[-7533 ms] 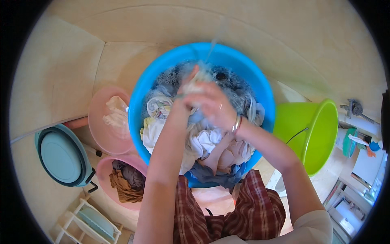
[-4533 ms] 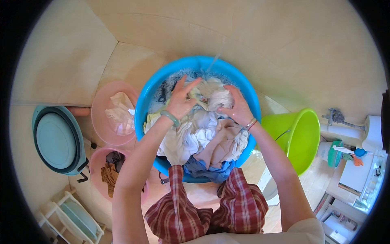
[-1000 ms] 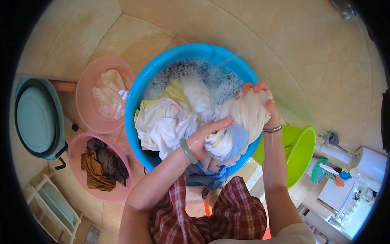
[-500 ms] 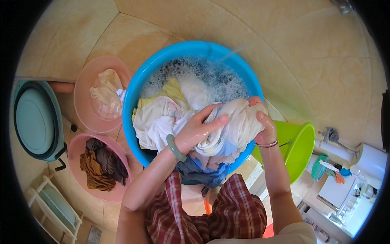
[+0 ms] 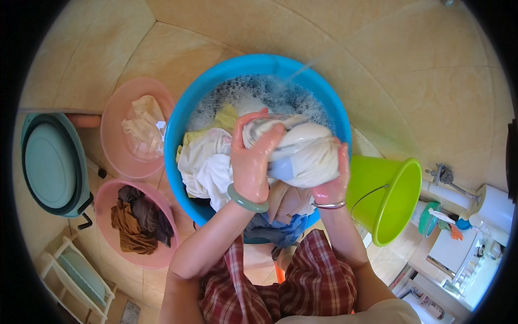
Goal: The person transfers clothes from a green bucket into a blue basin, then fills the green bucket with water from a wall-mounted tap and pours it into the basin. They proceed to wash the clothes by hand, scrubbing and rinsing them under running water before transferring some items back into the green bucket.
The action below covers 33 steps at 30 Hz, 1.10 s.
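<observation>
Between my two hands is a bunched wet white cloth point(image 5: 310, 148), with a pale blue patch on its underside. My left hand point(image 5: 253, 162), below which a green bangle circles the wrist, wraps the cloth's left side. On its right side my right hand point(image 5: 335, 178) is closed round it, partly hidden by the cloth. Both hold it over a large blue tub point(image 5: 181, 116). In the tub lie white garments point(image 5: 205, 162), a yellow cloth point(image 5: 224, 119) and blue clothing point(image 5: 275, 229) near my knees. Foamy water point(image 5: 237, 89) fills the tub's far side, and a thin stream falls into it.
Two pink basins stand to the left: one point(image 5: 116, 116) holds a cream garment, the nearer one point(image 5: 105, 208) brown and dark clothes. A teal folding basin point(image 5: 51, 162) is at far left. On the right stand a lime-green bucket point(image 5: 388, 200) and a wall tap point(image 5: 442, 173).
The white cloth has been gathered into a tighter bundle and shifted slightly left. My left hand has turned upright along its side; my right hand has moved lower and left.
</observation>
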Motion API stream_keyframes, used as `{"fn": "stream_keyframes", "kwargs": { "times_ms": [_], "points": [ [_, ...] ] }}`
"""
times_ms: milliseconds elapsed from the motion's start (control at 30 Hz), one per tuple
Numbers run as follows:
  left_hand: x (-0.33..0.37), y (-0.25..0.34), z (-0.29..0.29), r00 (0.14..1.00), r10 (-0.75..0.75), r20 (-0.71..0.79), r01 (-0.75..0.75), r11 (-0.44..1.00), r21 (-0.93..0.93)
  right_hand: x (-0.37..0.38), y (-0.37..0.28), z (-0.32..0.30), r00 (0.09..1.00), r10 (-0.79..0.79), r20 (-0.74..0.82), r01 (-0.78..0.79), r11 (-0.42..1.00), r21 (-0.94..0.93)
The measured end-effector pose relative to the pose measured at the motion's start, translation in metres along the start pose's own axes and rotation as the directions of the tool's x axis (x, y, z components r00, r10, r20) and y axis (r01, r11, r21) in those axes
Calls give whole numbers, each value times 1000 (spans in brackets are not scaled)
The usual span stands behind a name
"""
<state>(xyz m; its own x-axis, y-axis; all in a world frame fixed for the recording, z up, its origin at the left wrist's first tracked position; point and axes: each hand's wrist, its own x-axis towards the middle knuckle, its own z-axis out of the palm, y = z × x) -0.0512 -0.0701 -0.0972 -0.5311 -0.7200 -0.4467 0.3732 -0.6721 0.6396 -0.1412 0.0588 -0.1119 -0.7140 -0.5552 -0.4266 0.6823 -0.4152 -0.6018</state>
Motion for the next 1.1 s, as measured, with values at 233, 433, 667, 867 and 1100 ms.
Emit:
{"fn": "stream_keyframes", "kwargs": {
  "times_ms": [233,433,667,867,1100],
  "points": [
    [-14,5,8,531,482,697,-847,333,415,22,2,11,914,312,258,-237,929,-285],
    [-36,10,32,161,375,913,-985,3,173,34,-9,38,872,489,-4,-485,864,-135],
    [-37,0,28,-113,188,976,-968,-241,-65,58,-31,56,651,727,218,-678,687,-263],
    [-31,-18,28,-288,30,957,-847,-475,-240,65,-41,64,665,708,236,-519,666,-536],
    [-23,-31,15,-313,-117,942,-811,-483,-330,73,-39,66,678,696,237,-350,588,-729]
  ]
}}
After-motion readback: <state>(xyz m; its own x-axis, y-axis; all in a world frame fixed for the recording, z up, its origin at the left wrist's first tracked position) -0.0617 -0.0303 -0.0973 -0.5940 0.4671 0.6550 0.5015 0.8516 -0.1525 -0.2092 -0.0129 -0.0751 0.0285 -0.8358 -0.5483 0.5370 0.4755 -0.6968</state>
